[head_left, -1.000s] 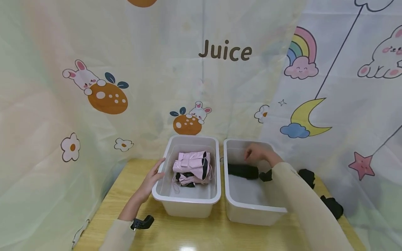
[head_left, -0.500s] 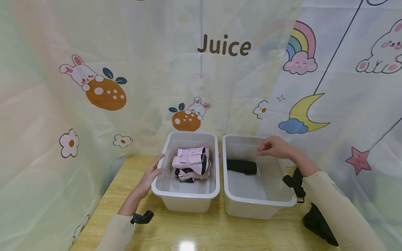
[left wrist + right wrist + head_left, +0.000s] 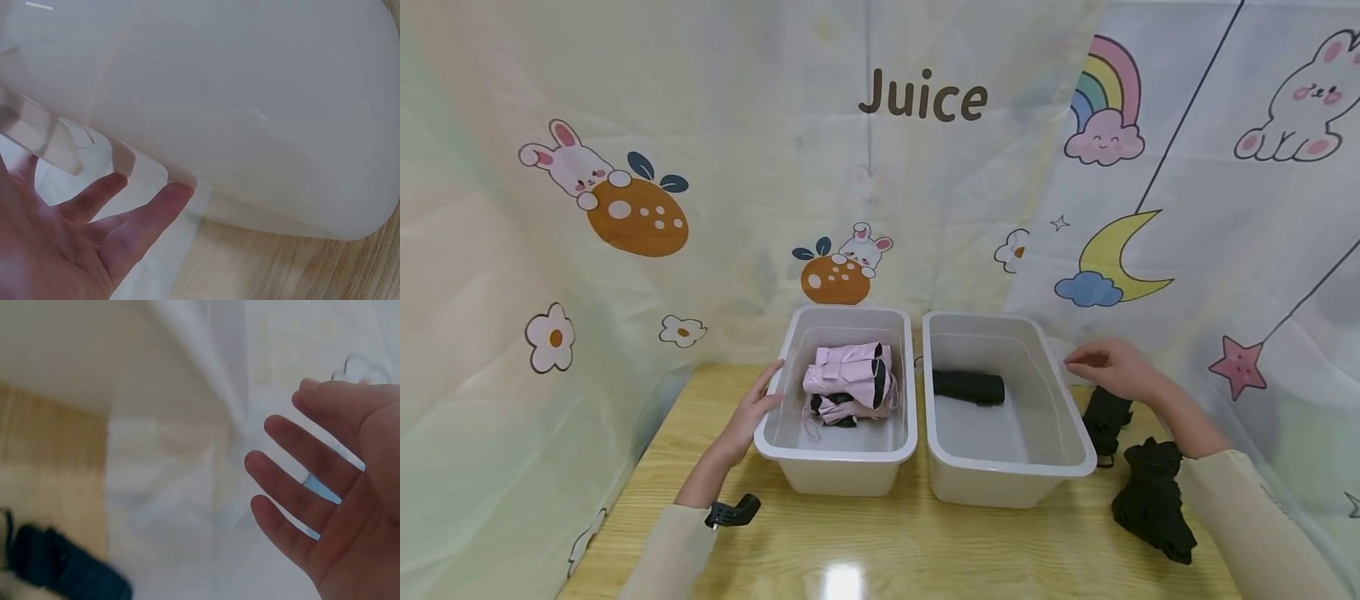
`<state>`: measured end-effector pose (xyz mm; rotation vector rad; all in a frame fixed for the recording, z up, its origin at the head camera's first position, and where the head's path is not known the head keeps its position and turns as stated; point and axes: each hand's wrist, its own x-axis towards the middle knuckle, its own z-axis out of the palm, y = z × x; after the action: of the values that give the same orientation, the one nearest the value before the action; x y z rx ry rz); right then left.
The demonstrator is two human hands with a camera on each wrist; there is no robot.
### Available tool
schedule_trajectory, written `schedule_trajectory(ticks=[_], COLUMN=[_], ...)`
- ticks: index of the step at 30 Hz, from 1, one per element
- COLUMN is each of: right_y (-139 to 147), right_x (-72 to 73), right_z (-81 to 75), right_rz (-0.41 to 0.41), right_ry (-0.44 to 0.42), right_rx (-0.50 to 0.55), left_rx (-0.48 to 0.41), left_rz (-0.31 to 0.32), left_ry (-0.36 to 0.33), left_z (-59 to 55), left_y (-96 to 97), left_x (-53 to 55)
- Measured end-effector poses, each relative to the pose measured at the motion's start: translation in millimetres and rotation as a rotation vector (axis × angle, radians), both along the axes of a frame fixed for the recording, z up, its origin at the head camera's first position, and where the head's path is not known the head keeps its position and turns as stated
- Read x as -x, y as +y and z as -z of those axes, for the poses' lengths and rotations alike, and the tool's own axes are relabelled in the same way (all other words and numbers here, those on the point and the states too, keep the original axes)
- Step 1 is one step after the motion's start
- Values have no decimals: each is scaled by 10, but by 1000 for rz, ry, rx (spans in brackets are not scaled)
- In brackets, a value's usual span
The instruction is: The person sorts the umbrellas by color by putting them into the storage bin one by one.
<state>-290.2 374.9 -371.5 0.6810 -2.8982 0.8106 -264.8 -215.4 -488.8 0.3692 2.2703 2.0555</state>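
Left hand (image 3: 69,244) lay at 8 o'clock, fingers spread, two fingertips (image 3: 184,189) touching a pale bin's (image 3: 244,94) glossy wall. Wooden tabletop (image 3: 269,272) showed at 5, whitish cloth (image 3: 142,275) at 7.

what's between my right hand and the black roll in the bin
In the head view, a bare stretch of bin floor, then the bin's right wall, lie between the black roll and your right hand.

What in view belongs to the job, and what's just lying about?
Job, likely:
two white plastic bins
folded pink-and-black cloth
black cylindrical roll
two black cloth bundles

Just around:
pale printed fabric backdrop
yellowish wooden table
black wrist device
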Motion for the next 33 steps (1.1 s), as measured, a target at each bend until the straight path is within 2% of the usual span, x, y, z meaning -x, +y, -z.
schedule_trajectory(ticks=[3, 8, 12, 17, 22, 28, 33], right_y=[195, 496, 699, 894, 971, 906, 825], right_x=[-76, -166, -283, -461, -628, -718, -723], right_z=[119, 320, 537, 882, 1183, 1428, 1536], right_rz=[45, 160, 228, 327, 528, 740, 836], right_ry=[-29, -90, -126, -68, -51, -183, -345], right_rx=[8, -28, -57, -121, -188, -206, -162], left_rx=[3, -8, -19, -18, 3, 8, 14], left_rz=[16, 2, 9, 19, 10, 4, -2], left_ry=[-2, 3, 2, -7, -8, -3, 5], left_z=[-3, 4, 9, 2, -10, -23, -35], left_y=[-29, -48, -41, -17, 6, 11, 7], left_x=[-7, -16, -28, -31, -23, -27, -29])
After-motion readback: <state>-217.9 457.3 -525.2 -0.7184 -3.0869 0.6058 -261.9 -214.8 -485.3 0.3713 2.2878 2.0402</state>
